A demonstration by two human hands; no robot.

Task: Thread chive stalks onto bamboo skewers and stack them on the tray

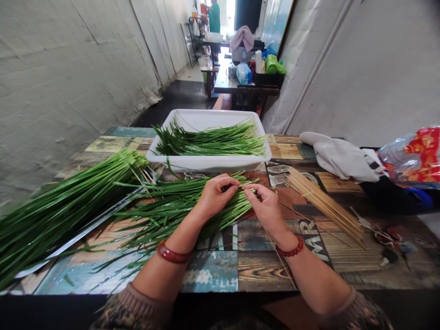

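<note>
Loose garlic chives [161, 201] lie across the table in front of me, pale stem ends to the right. My left hand [218, 195] is closed in a pinch over those stem ends. Facing it, my right hand [266, 206] is also pinched, its fingertips almost meeting the left ones on a chive stem. A thin bamboo skewer [280, 259] slants down from beneath my right hand to the table's front edge. Behind the hands stands a white plastic tub [206, 161] with more chives [213, 140] inside. A large pile of chives [65, 211] rests on a tray at the left.
Right of my hands lies a bundle of bamboo skewers [325, 206], with scissors [373, 227] beyond it. A pale cloth cap [343, 158] and a red-printed plastic bag [419, 158] sit at the far right. Farther back are another table [237, 85] and a person in green [214, 18].
</note>
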